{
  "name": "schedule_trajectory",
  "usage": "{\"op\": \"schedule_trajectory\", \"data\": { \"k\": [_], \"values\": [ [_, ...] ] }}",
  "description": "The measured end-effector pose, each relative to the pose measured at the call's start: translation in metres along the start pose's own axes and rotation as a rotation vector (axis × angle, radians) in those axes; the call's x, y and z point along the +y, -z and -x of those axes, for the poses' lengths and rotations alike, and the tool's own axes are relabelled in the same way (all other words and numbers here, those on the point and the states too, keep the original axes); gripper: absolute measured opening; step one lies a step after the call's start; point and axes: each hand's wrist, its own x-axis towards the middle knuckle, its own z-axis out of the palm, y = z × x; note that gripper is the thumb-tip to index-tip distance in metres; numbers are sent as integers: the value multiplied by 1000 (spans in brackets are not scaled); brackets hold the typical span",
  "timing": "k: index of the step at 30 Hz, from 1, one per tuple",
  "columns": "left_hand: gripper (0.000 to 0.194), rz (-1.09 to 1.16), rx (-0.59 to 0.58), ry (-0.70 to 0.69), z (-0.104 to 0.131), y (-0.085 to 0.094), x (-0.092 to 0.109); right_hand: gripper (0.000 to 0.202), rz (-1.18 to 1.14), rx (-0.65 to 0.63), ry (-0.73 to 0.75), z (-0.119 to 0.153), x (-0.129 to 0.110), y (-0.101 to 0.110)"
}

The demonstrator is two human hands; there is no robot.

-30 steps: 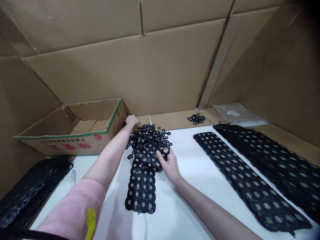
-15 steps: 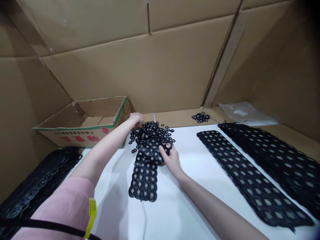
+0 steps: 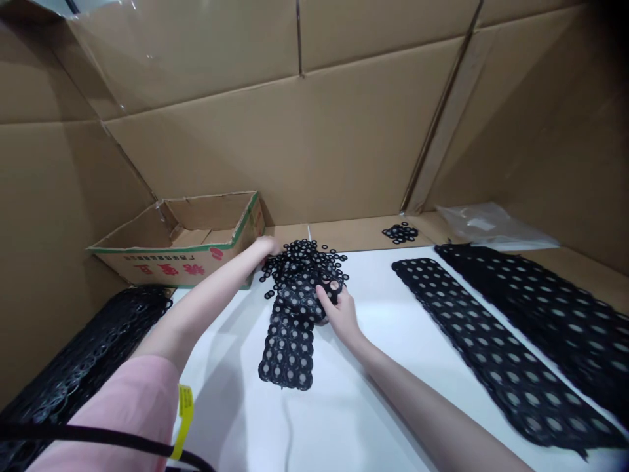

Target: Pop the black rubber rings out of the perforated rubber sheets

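A black strip made of joined rings (image 3: 286, 351) lies on the white table, its far end bunched up in the middle. My right hand (image 3: 343, 316) is closed on the bunched end, with the thumb on top and light showing through a few rings by the fingertips. Behind and partly under it is a heap of loose black rings (image 3: 301, 252). My left hand (image 3: 268, 247) reaches to the left edge of that heap, beside the carton. Its fingers point down and away and are mostly hidden, so what they hold cannot be made out.
An open carton (image 3: 162, 265) stands at back left, with stacked black ring strips (image 3: 83, 347) before it. On the right lie a flat ring strip (image 3: 496, 341) and a larger pile (image 3: 550, 308). A small ring heap (image 3: 400, 232) and clear plastic bag (image 3: 491, 221) sit behind.
The whole view has shifted slightly, so things appear a little further right. My left hand stays at the edge of the ring heap, and my right hand keeps its grip on the strip.
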Motion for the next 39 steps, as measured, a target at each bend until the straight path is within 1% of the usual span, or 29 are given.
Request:
{"op": "schedule_trajectory", "data": {
  "k": [2,5,7,9,10,11,12,13,14,15,16,17,19,21,23,24,26,28,30,33,35,39],
  "values": [
    [34,-12,32,31,8,6,3,35,3,-9,-6,1,-2,0],
    [28,-14,152,26,27,15,11,38,-16,-41,-10,1,-5,1],
    [32,5,273,-37,47,18,16,40,-39,-63,-31,2,-6,1],
    [37,39,377,-158,71,14,21,40,-55,-77,-44,2,-6,2],
    [37,70,423,-271,82,11,23,40,-60,-82,-42,1,-7,2],
    [36,160,499,-503,92,6,25,39,-64,-84,-37,1,-7,2],
    [34,227,513,-728,101,0,26,38,-67,-85,-32,1,-7,3],
    [33,262,489,-898,107,-6,27,37,-68,-88,-26,0,-7,3],
    [32,275,451,-1007,110,-12,29,36,-69,-91,-20,0,-8,3],
    [31,274,405,-1076,111,-16,29,35,-69,-94,-14,0,-9,4],
    [32,278,374,-1100,111,-20,30,35,-70,-97,-10,0,-10,4],
    [32,294,358,-1100,109,-23,29,34,-73,-102,-8,0,-11,5],
    [35,370,356,-1052,103,-26,24,33,-96,-113,-18,1,-15,6],
    [47,496,329,-970,99,-27,16,32,-148,-123,-41,1,-18,6],
    [60,642,237,-875,98,-29,8,32,-220,-118,-77,0,-19,7],
    [62,713,167,-835,99,-31,4,32,-251,-111,-98,0,-19,7],
    [57,849,28,-793,101,-35,1,32,-285,-105,-129,-1,-18,8],
    [51,970,-55,-791,103,-40,3,32,-274,-100,-121,-1,-18,8],
    [49,1044,-50,-796,104,-44,9,30,-251,-99,-87,-1,-18,8],
    [44,1057,29,-773,102,-49,17,28,-246,-123,-60,0,-20,7],
    [41,1054,64,-738,99,-52,20,28,-248,-144,-54,0,-21,7],
    [36,1050,92,-628,93,-58,21,32,-242,-163,-56,2,-21,7]
  ]
}}
